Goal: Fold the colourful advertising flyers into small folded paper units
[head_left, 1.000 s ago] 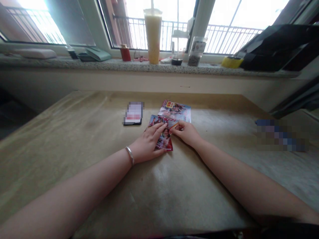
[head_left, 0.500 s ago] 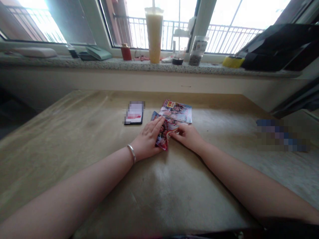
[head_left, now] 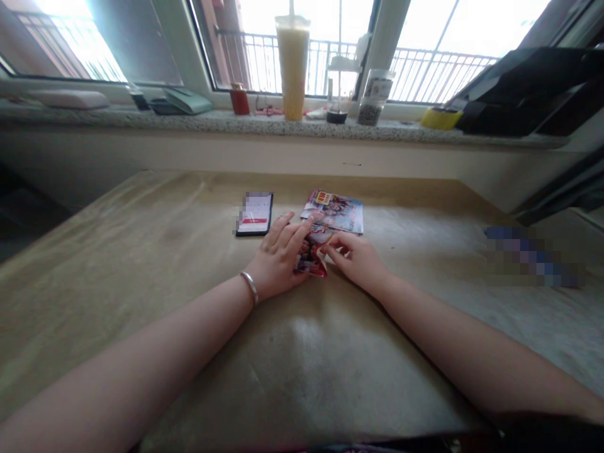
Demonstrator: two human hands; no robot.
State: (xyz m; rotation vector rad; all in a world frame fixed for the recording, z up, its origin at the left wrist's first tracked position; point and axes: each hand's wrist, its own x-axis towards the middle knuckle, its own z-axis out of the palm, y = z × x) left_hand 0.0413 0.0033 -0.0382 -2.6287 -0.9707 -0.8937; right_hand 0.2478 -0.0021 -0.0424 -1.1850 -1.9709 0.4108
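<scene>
A colourful printed sheet [head_left: 310, 254], red and dark with pictures on it, lies partly folded on the table. Whether it is paper or a thin packet I cannot tell. My left hand [head_left: 277, 257] rests flat over its left part, fingers stretched out, and hides that side. At the sheet's right edge, my right hand [head_left: 355, 257] pinches a lifted, pale-edged bit between thumb and fingers. Just beyond both hands is a second printed piece [head_left: 337, 212] with a yellow label, lying flat.
A phone [head_left: 255, 214] with a lit screen lies left of the sheets. On the windowsill [head_left: 226, 124] stand a tall cup of yellow drink [head_left: 293, 69], a red bottle [head_left: 240, 100], a clear jar [head_left: 372, 100] and a yellow roll [head_left: 440, 118]. A blurred-out strip [head_left: 533, 258] is at the right.
My left hand has shifted slightly and its fingers are more spread. The sheet's near corner has swung to the right and its far left corner is now covered. My right hand stays nearly in place.
</scene>
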